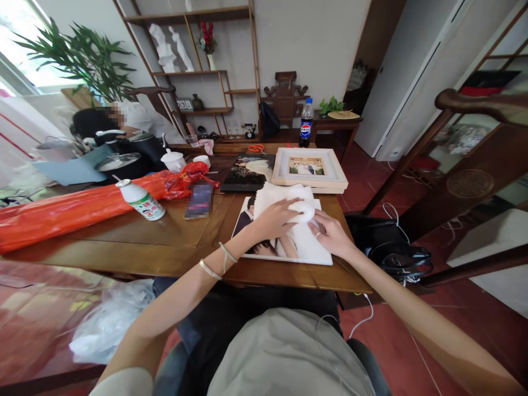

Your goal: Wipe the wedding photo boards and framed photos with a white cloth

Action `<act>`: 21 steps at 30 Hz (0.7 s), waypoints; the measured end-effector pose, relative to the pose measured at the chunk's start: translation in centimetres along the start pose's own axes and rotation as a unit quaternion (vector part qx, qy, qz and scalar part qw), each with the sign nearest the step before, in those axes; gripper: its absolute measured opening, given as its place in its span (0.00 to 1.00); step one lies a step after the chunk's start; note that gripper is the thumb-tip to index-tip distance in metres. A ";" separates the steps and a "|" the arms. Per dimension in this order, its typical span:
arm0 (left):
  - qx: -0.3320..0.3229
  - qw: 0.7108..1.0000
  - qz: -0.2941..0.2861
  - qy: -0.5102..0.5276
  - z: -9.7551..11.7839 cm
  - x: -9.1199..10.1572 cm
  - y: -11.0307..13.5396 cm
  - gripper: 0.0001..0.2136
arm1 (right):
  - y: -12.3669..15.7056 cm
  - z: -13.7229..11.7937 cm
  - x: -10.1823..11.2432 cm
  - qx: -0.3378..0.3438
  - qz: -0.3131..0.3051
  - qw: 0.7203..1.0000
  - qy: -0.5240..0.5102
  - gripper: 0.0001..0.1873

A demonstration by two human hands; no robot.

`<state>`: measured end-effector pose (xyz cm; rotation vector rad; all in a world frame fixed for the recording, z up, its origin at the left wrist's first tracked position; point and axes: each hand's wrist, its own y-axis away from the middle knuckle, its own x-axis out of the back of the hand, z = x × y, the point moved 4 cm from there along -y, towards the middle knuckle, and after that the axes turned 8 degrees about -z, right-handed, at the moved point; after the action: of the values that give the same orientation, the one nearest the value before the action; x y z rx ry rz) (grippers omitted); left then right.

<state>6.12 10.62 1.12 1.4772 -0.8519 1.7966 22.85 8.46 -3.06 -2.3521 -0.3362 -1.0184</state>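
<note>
A large photo print (pixel 284 247) lies flat on the wooden table (pixel 173 242) in front of me, partly covered by a white cloth or tissue (pixel 284 199). My left hand (pixel 275 219) rests on the print with its fingers closed round a wad of the white cloth (pixel 304 210). My right hand (pixel 332 235) lies just right of it, fingers bent, touching the same wad and the print's right side.
A framed photo (pixel 308 168) and a dark print (pixel 247 173) lie beyond. To the left are a phone (pixel 199 201), a tipped white bottle (pixel 142 201) and an orange plastic bag (pixel 74 206). A cola bottle (pixel 306 124) stands far back. A person sits at far left by pots.
</note>
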 end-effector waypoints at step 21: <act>0.051 0.997 -0.029 -0.050 1.8 -0.5 2.7 0.16 | 0.0 0.8 -0.4 -0.028 0.008 0.999 -0.031 0.19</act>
<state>5.01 7.52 0.71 1.6524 -0.7663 1.7591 23.08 8.95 -3.82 -2.4364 -0.3164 -0.9605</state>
